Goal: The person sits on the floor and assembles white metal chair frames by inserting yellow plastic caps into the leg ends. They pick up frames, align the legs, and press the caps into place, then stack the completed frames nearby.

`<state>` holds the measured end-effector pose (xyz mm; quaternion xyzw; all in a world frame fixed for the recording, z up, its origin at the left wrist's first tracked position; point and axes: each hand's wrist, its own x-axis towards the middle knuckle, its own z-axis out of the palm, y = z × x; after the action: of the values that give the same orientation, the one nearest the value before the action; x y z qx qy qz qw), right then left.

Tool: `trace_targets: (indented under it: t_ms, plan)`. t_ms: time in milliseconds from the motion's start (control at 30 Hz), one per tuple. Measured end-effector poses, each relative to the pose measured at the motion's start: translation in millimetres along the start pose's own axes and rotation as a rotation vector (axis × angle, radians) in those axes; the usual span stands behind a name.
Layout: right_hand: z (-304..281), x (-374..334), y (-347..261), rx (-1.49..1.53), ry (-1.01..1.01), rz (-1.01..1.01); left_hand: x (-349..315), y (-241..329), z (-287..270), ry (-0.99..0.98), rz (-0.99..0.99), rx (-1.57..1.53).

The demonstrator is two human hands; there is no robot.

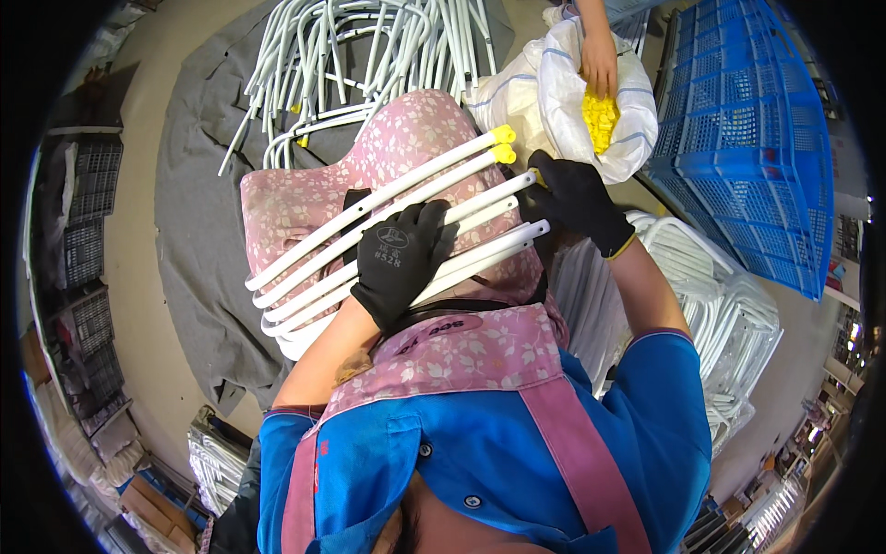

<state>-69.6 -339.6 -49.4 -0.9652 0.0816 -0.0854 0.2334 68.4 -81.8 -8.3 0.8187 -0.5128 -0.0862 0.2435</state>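
Note:
Several bent white metal tubes [323, 242] lie side by side across my lap, over a pink flowered apron [411, 138]. My left hand [401, 258], in a black glove, is closed over the middle of the tubes. The two farthest tube ends carry yellow end caps [503, 144]; the nearer ends are bare, with small holes. My right hand [577, 205], also gloved in black, pinches at the end of the tube beside the capped pair. A bit of yellow, seemingly an end cap [538, 177], shows between its fingers, mostly hidden.
An open white woven sack [540, 102] holds yellow caps; another person's hand [600, 60] reaches in. A pile of white tubes [369, 46] lies ahead on grey cloth [198, 203]. Blue crates [729, 120] stand right, near plastic-wrapped tubes [711, 305].

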Motion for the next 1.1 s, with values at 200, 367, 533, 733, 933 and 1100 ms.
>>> trace_targets:
  t_ms: [200, 367, 533, 733, 933, 1100]
  plan:
    - [-10, 0, 9, 0.012, -0.068, 0.050, 0, 0, 0, -0.014, 0.001, 0.013]
    - [-5, -1, 14, -0.044, -0.106, 0.027, 0, 0, 1, -0.016, 0.006, -0.009]
    - [1, 10, 6, -0.129, -0.154, 0.018, 0, 0, 3, -0.039, 0.000, 0.022]
    - [-19, 5, 3, -0.028, 0.060, -0.225, -1, -4, 7, -0.047, 0.063, 0.027]
    - [-28, 14, 11, -0.020, -0.198, -0.280, 1, -4, 8, -0.117, 0.041, 0.072]
    - [-6, 13, 6, 0.394, -0.433, -0.069, 2, -2, 7, -0.082, 0.053, 0.061]
